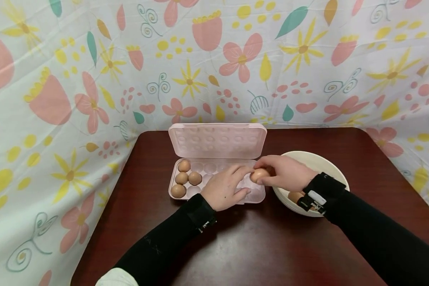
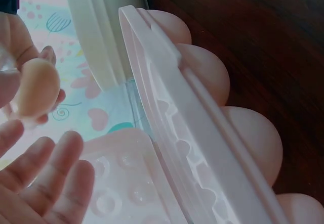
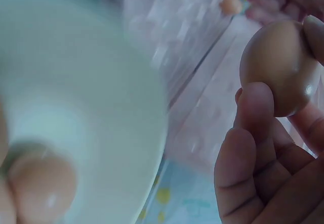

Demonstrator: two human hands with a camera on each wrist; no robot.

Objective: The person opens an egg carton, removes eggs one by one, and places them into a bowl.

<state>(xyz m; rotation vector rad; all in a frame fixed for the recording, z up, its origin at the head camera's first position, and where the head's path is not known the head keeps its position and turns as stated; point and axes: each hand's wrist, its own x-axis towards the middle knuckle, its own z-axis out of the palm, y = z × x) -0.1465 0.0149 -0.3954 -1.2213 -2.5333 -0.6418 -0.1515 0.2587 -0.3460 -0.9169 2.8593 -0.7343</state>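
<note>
My right hand (image 1: 287,172) pinches a brown egg (image 1: 259,175) between thumb and fingers, over the right end of a pink plastic egg carton (image 1: 210,168). In the right wrist view the egg (image 3: 278,64) shows whole and smooth. Over the carton's middle, my left hand (image 1: 226,189) reaches with its fingers spread and nothing in them. Its fingertips (image 2: 68,145) point toward the held egg and stay apart from it in the left wrist view. Several brown eggs (image 1: 194,178) sit in cups at the carton's left end. My left hand hides some of the cups.
The carton's lid (image 1: 219,141) stands raised at the back. Right of the carton is a cream bowl (image 1: 330,171) with more eggs (image 3: 43,186) inside, partly under my right wrist. A dark red-brown table (image 1: 250,246) carries everything, with a flowered cloth (image 1: 207,67) behind it.
</note>
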